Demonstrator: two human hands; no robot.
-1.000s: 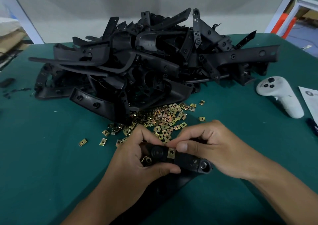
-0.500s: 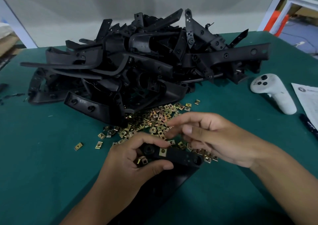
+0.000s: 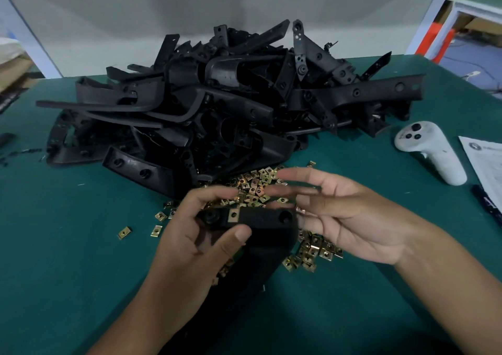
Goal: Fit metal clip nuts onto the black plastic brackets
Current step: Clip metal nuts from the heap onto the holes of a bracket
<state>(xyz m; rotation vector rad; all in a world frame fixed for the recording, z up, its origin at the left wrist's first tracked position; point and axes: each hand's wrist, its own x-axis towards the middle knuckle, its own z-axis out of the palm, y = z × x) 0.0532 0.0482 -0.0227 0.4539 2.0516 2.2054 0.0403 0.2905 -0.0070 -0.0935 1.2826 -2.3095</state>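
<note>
Only the head view here, so everything's placed relative to the big pile of black brackets (image 3: 217,104) at the back of the green table (image 3: 68,259).

The left hand (image 3: 195,243) had hold of one black bracket (image 3: 260,220) just in front of the pile, thumb curled over its near edge and fingers wrapped over the far edge. The visible end of the bracket ran pretty much left to right, free end pointing right toward the other hand, and the rest of it dropped down toward the camera between the forearms. One clip nut (image 3: 234,214) was already seated on its top face, beside a round boss on the left, with another hole showing at the right end.

The right hand (image 3: 345,218) hung open in front of the pile and to the right, fingers spread and mostly straight, holding nothing. Its fingertips were motion-blurred, so I couldn't tell if they touched anything.

Loose clip nuts (image 3: 252,186) were scattered along the front foot of the pile, plus a smaller bunch (image 3: 312,251) nearer the camera, partly hidden under the right palm.

Right of the pile sat a white controller (image 3: 429,150), then a sheet of paper (image 3: 486,164) and a black pen (image 3: 486,202), both cut off by the frame edge. The bracket's lower part was just a dark mass, hard to make out.
</note>
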